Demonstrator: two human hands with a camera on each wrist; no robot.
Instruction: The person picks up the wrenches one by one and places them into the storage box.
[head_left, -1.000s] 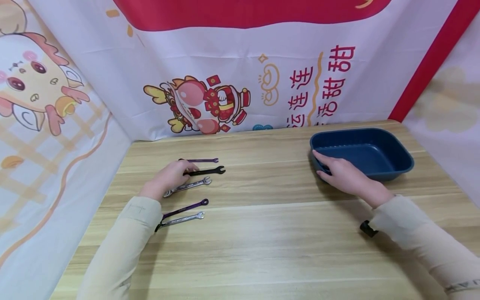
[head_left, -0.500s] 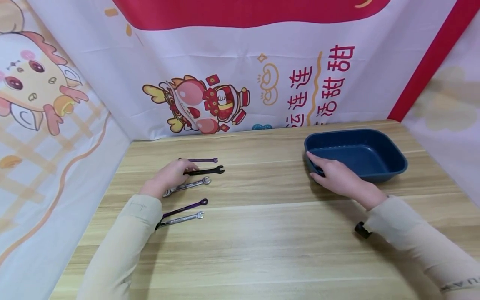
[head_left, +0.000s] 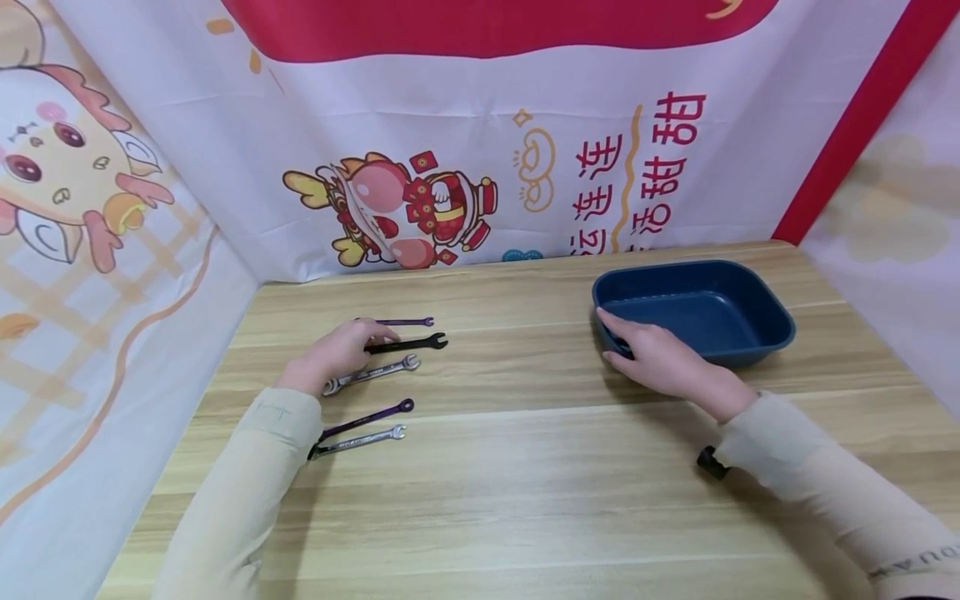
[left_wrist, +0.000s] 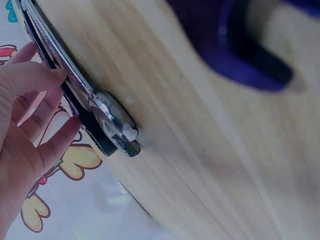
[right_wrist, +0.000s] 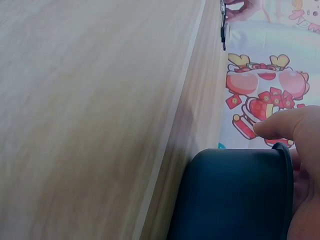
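With my left hand (head_left: pixel 341 350) I pinch a black wrench (head_left: pixel 412 344) lying on the table at the left; its open end sticks out past my fingers. A thin purple wrench (head_left: pixel 405 322) lies just behind it, and a silver wrench (head_left: pixel 378 372) just in front. In the left wrist view, my thumb (left_wrist: pixel 56 76) is against the black wrench (left_wrist: pixel 90 125), beside the silver one (left_wrist: pixel 112 115). My right hand (head_left: pixel 660 354) grips the left rim of a deep blue plastic basin (head_left: pixel 750 357); the right wrist view shows the basin's outer wall (right_wrist: pixel 235 195) and my thumb by the rim.
Nearer me, by my left sleeve, lie another purple wrench (head_left: pixel 375 416) and a smaller silver wrench (head_left: pixel 367 439). A wood-grain table (head_left: pixel 525 483) carries everything. Printed cloth (head_left: pixel 450 100) closes off the back and both sides.
My right hand and the blue basin have moved left across the table. The left hand stays at the black wrench, and the wrenches have not visibly moved.
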